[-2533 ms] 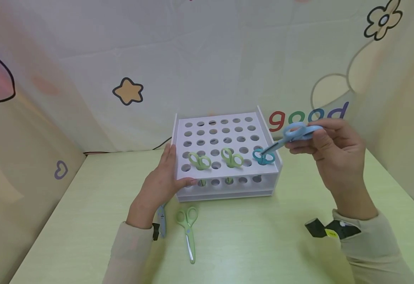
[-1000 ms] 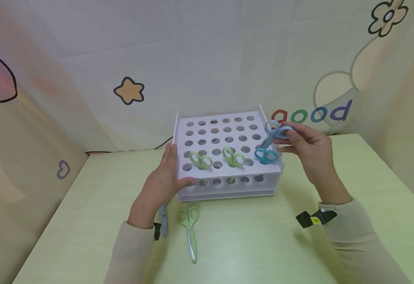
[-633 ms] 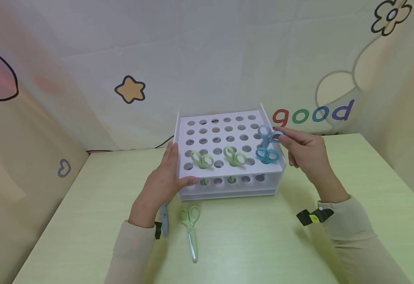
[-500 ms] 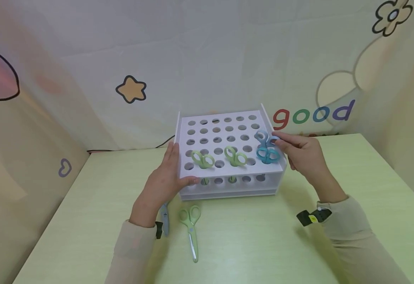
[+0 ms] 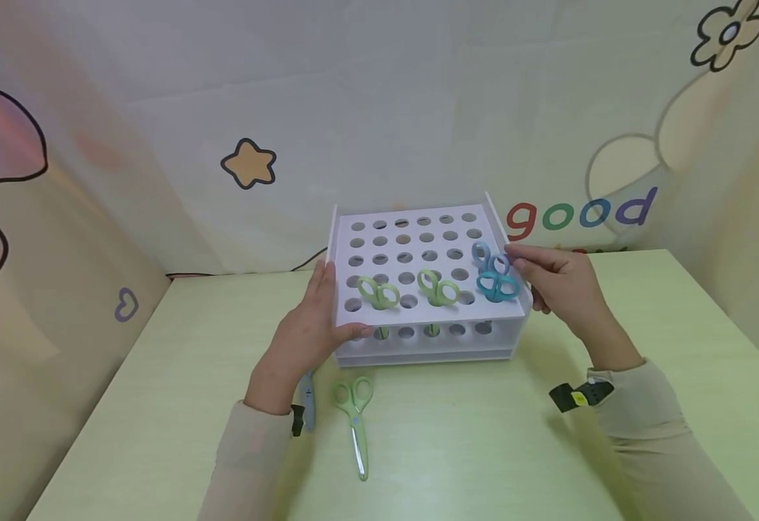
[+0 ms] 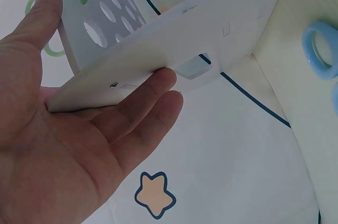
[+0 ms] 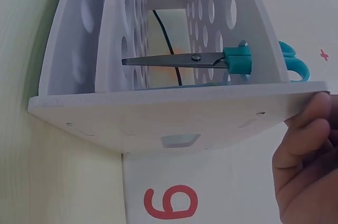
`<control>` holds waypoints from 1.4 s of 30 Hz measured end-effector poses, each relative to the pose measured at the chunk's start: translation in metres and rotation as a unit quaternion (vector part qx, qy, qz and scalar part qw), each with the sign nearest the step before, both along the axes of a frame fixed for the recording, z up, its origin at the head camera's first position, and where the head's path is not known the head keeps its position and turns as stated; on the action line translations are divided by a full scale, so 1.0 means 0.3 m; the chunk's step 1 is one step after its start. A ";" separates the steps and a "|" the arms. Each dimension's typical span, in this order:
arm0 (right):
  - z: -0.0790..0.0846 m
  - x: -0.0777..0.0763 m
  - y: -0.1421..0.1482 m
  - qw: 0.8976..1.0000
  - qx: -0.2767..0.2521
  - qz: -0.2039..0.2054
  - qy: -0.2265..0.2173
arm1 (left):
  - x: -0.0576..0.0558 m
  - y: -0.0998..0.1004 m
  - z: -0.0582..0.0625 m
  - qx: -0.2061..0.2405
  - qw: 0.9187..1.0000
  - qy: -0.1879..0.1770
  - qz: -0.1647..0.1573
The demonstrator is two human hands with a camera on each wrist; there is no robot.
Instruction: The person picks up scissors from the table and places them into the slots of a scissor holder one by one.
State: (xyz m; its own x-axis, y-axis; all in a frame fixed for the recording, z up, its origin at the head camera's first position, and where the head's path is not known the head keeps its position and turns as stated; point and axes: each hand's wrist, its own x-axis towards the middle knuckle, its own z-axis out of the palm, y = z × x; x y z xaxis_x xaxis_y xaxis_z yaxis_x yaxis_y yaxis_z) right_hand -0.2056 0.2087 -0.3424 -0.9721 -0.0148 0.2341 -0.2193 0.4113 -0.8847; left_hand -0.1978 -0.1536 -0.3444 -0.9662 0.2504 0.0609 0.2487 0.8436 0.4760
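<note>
Green scissors lie flat on the pale surface nearest me, blades pointing toward me, and a blue-grey pair sits just beside them, partly hidden under my left wrist. Past those, my left hand rests with straight fingers against the left wall of the white rack, thumb at its front corner. Two green pairs stand in holes of the second row from the front, with a teal pair to their right. Just behind the teal one, the light blue scissors stand in a hole by the rack's right edge. My right hand has its grip curled, fingertips touching the light blue handle; whether they pinch it, I cannot tell.
</note>
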 end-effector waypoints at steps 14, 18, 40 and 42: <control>0.040 0.025 0.046 0.984 0.147 0.090 -0.037 | 0.002 0.001 0.000 -0.002 1.000 0.000 0.001; 0.018 0.023 0.041 0.974 0.149 0.158 -0.070 | 0.001 0.000 0.001 0.002 1.000 -0.001 0.001; -0.005 0.015 -0.015 0.965 0.229 0.104 -0.076 | 0.005 0.002 0.004 0.019 1.000 -0.004 -0.007; -0.004 0.014 -0.016 0.963 0.238 0.102 -0.079 | 0.006 0.002 0.002 0.020 1.000 -0.002 -0.007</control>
